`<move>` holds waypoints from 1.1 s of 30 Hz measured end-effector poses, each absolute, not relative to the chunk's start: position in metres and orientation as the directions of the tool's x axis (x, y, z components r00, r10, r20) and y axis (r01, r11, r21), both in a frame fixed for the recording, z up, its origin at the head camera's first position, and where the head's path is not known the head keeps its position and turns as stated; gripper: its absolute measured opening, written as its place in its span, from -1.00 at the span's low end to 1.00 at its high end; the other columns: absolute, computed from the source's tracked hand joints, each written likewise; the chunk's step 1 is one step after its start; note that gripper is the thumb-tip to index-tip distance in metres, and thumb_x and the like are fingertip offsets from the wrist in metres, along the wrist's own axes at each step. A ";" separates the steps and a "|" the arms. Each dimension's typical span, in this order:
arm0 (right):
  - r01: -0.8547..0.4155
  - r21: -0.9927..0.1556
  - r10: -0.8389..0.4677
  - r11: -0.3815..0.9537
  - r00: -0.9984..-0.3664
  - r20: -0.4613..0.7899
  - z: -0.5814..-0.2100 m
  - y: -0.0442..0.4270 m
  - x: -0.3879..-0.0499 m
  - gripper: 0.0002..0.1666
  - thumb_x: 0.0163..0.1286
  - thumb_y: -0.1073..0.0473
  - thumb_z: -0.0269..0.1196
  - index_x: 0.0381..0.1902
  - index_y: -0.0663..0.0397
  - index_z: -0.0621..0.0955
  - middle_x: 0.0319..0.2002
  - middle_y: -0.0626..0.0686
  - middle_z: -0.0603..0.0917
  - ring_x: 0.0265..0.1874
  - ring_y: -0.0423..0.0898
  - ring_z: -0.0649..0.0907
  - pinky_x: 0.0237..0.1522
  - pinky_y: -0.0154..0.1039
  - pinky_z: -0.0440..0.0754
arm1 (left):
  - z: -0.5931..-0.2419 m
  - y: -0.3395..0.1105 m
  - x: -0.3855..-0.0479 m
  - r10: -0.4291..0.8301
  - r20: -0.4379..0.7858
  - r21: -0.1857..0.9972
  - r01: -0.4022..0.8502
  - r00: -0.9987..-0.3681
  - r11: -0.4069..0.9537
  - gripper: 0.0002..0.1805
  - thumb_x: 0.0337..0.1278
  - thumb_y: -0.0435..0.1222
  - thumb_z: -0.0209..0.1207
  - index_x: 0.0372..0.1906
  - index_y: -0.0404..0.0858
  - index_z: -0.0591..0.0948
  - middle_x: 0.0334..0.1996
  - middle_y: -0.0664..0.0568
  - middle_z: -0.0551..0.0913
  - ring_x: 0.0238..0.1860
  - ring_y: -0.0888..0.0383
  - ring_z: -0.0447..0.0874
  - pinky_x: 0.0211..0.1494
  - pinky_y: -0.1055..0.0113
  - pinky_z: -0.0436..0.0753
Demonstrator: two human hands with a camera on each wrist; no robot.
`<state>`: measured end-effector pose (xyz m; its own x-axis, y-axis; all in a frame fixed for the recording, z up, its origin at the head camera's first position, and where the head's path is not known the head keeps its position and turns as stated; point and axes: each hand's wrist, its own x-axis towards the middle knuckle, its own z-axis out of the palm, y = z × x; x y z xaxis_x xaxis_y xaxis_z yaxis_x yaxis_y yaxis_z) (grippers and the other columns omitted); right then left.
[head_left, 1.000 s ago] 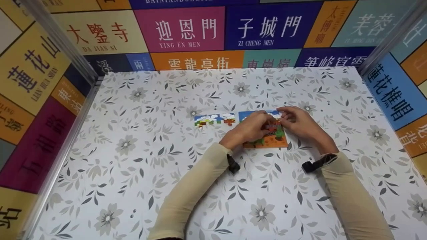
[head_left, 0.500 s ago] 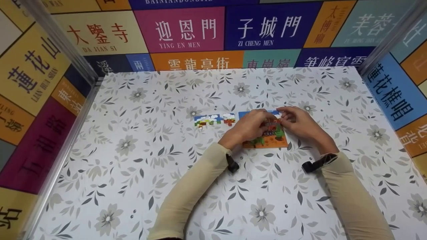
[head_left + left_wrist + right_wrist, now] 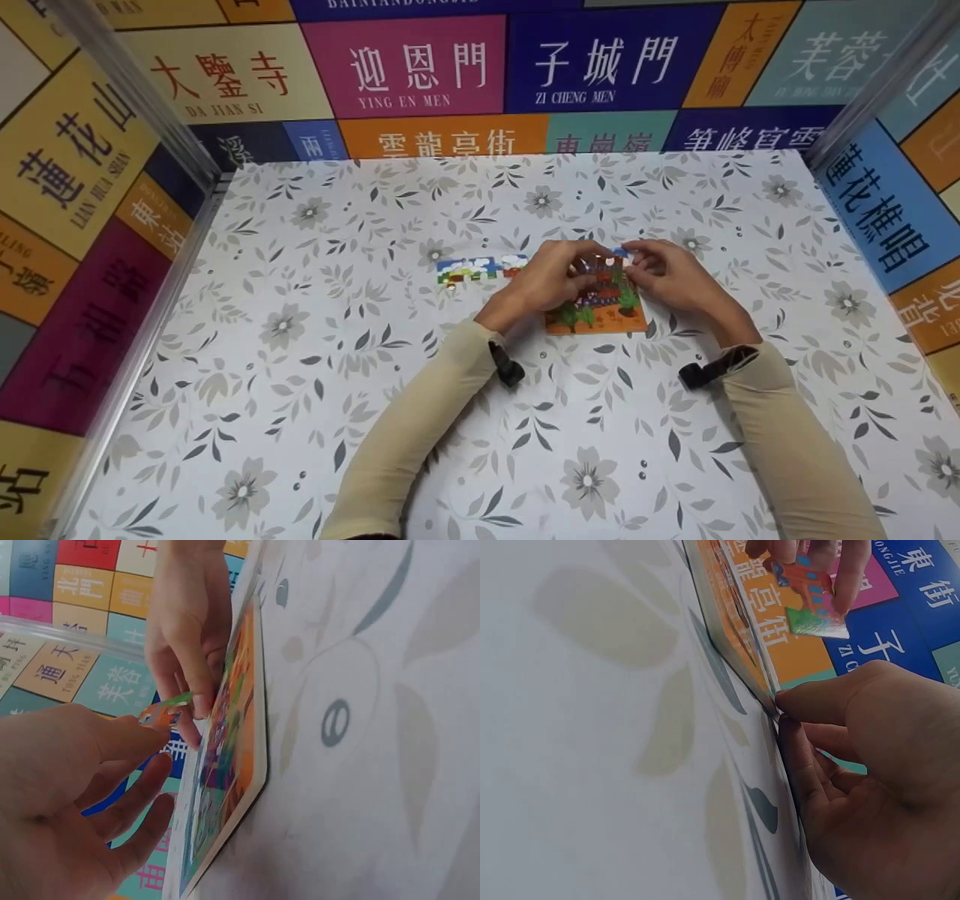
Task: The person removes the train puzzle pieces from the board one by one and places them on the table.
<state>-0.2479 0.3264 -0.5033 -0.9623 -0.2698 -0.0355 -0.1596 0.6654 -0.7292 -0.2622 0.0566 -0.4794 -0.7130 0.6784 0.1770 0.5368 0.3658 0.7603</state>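
Observation:
A jigsaw puzzle [image 3: 592,321] in a thin tray lies flat, showing orange ground, green plants and a red train-like shape. My left hand [image 3: 551,277] pinches a puzzle piece [image 3: 810,596] between thumb and fingers, lifted just above the board; the piece is orange, blue and green. At the board's right side, my right hand [image 3: 671,276] grips the rim with thumb and index finger, as the right wrist view shows. Loose joined pieces [image 3: 466,268] with clouds and greenery lie left of the board. My left hand hides part of the picture.
The pieces and board rest on a table [image 3: 300,420] covered with a floral-print sheet. Printed panels [image 3: 405,67] with large characters enclose it at the back and both sides. Black wrist cameras [image 3: 705,375] stick out below the sleeves.
My left hand has drawn back slightly leftward and up, uncovering more of the puzzle picture and covering part of the loose pieces. My right hand stays at the board's edge.

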 end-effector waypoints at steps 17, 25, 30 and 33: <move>-0.144 -0.739 -0.261 0.658 -0.964 -0.045 -0.504 0.326 -0.248 -0.40 0.63 0.13 0.29 0.53 0.18 0.51 0.10 0.23 0.67 0.03 -0.06 0.69 0.03 -0.65 0.54 | -0.473 0.013 -0.251 0.649 0.188 0.840 0.463 -0.737 0.283 -0.58 0.47 -0.38 0.34 0.35 -0.16 0.68 0.17 -0.02 0.80 0.07 0.19 0.82 0.12 0.28 0.77; -0.135 -0.758 -0.264 0.638 -0.963 -0.050 -0.502 0.326 -0.246 -0.37 0.62 0.15 0.31 0.54 0.22 0.49 0.13 0.25 0.64 0.05 -0.04 0.67 0.04 -0.65 0.54 | -0.473 -0.006 -0.244 0.632 0.178 0.816 0.472 -0.755 0.333 -0.57 0.47 -0.37 0.35 0.35 -0.10 0.69 0.13 0.03 0.82 0.01 0.20 0.82 0.04 0.31 0.76; -0.136 -0.752 -0.258 0.645 -0.965 -0.046 -0.501 0.325 -0.246 -0.39 0.61 0.19 0.32 0.52 0.22 0.51 0.10 0.24 0.65 0.01 -0.07 0.66 0.02 -0.66 0.55 | -0.473 -0.018 -0.243 0.623 0.167 0.814 0.464 -0.764 0.351 -0.58 0.44 -0.36 0.38 0.33 -0.17 0.70 0.14 0.01 0.82 0.04 0.19 0.82 0.11 0.27 0.77; -0.130 -0.743 -0.251 0.657 -0.967 -0.053 -0.501 0.325 -0.247 -0.39 0.61 0.18 0.31 0.53 0.19 0.51 0.11 0.23 0.65 0.04 -0.05 0.67 0.04 -0.67 0.53 | -0.473 -0.027 -0.244 0.613 0.159 0.818 0.451 -0.774 0.357 -0.59 0.43 -0.36 0.38 0.32 -0.19 0.70 0.11 0.02 0.83 0.04 0.20 0.81 0.13 0.24 0.77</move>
<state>-0.2470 0.3253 -0.5012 -0.9666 -0.2508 -0.0531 -0.1297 0.6570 -0.7426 -0.2437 -0.0267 -0.4731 -0.7736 0.6135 0.1588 0.4508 0.3567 0.8182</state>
